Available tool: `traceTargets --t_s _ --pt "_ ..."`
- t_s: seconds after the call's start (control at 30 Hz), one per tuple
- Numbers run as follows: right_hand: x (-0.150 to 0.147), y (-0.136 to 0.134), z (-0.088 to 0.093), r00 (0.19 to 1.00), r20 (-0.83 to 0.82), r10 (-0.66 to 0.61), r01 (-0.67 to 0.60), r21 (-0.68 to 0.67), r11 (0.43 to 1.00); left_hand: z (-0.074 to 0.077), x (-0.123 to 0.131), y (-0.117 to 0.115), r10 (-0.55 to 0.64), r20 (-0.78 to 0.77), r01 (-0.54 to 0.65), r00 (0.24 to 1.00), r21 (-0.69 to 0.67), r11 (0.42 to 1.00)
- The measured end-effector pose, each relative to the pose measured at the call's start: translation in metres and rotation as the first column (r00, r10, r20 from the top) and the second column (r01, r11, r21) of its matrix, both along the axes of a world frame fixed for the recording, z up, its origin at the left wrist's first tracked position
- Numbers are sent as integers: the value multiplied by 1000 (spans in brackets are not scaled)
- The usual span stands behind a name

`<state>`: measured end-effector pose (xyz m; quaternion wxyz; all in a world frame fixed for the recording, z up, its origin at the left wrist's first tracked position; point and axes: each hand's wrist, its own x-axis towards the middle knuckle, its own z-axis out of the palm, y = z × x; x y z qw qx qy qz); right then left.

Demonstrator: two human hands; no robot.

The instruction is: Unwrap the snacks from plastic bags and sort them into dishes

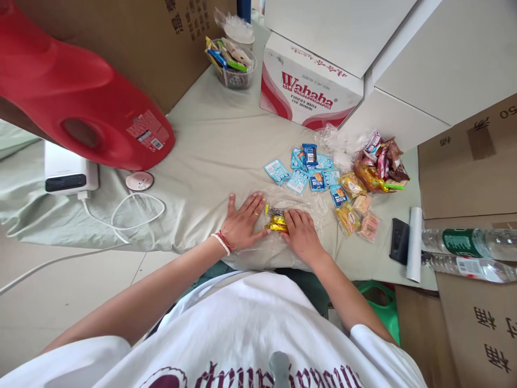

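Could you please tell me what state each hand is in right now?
Left hand: open, palm down, fingers spread.
Right hand: at small, shiny yellow-wrapped packets; whether it grips them cannot be told.
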<state>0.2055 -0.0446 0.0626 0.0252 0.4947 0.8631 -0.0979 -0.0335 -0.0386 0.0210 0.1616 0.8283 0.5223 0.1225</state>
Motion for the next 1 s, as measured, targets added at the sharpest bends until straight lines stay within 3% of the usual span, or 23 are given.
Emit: traceTargets --t_s 0.2,0.33,0.43,0.53,0.63,0.73,0.8,0.87,1.0 --pt "14 -9 -15 997 -37 71 -70 41 997 -3 -15 11 46 -24 -46 999 2 999" --pt "18 -8 -17 993 -81 81 -79 35 996 -4 -22 8 47 -8 -45 999 122 992" --pt "28 -5 -12 977 -200 80 -75 33 997 -3 -34 5 -142 28 136 989 167 977" --pt "52 -6 0 899 -438 26 -8 44 999 -1 -52 6 -383 84 377 920 81 923" --pt "77 -22 12 813 -581 23 -48 -27 999 6 -68 5 -454 109 460 885 -46 887" --pt "88 -49 15 848 -530 17 -81 -98 992 14 -73 -3 -481 77 487 874 -134 863" --pt "88 -63 15 858 -513 -19 -57 -133 989 14 -71 -10 -478 42 480 877 -133 867" --pt "89 -67 14 819 -569 -80 -27 -178 984 10 -67 -14 -462 20 461 887 -88 883" --pt "90 -44 20 738 -613 -282 233 -161 959 2 -60 -17 -461 16 460 887 40 887"
